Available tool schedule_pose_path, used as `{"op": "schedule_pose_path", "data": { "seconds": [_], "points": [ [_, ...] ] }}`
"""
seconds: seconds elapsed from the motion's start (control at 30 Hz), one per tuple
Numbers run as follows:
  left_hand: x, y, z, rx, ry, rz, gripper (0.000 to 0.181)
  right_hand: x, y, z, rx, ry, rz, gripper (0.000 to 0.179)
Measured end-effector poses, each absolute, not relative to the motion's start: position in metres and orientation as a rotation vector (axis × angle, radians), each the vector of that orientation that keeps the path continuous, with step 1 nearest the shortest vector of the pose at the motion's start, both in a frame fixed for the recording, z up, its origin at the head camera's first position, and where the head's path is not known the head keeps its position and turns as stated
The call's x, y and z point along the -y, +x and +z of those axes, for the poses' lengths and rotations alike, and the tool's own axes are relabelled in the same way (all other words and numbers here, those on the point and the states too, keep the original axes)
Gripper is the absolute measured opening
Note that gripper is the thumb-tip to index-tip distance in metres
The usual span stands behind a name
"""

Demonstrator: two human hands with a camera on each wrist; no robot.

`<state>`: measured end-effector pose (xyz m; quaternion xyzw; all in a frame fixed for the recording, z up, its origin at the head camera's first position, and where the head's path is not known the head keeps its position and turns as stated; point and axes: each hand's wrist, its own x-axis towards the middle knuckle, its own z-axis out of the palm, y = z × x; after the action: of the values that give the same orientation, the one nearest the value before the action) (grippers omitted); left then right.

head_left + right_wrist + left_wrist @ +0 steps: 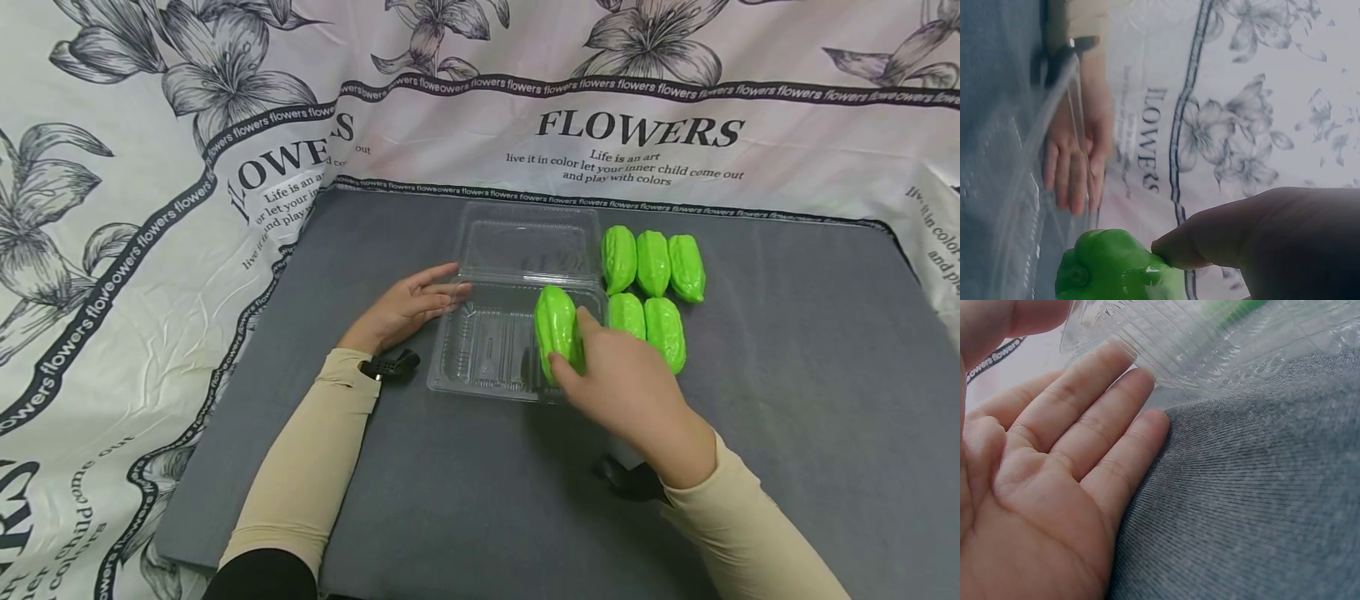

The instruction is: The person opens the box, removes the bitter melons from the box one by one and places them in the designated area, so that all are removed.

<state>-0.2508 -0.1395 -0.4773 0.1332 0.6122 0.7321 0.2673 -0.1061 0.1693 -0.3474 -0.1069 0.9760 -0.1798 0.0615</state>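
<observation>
My right hand (626, 387) pinches a glossy green ribbed star fruit (555, 333) between thumb and fingers, over the right part of a clear plastic clamshell box (480, 385). In the right wrist view the fruit's lobed end (1107, 265) shows beside a fingertip. The box lies open, its lid (528, 237) folded back. At its left edge rests my left hand (408, 308), fingers extended, palm toward the box. The left wrist view shows these fingers (1125, 447) against the clear wall, with a green blur behind the plastic.
Several more green star fruits (652, 262) lie in two rows just right of the box, the nearer row partly behind my right hand. Grey cloth (795, 400) covers the table. A white flower-printed sheet (465, 133) rises along the back and left.
</observation>
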Motion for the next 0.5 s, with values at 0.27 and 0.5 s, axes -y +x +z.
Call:
{"op": "schedule_pose_path", "data": {
  "seconds": [0.27, 0.5],
  "points": [
    [0.140, -0.250, -0.477, -1.658, 0.361, 1.972, 0.066, -0.201, -0.107, -0.342, -2.941, -0.178, -0.535, 0.079],
    [0.141, -0.249, -0.477, -1.655, 0.369, 1.970, 0.066, -0.228, -0.111, -0.338, -2.944, -0.109, -0.548, 0.057]
  ]
}}
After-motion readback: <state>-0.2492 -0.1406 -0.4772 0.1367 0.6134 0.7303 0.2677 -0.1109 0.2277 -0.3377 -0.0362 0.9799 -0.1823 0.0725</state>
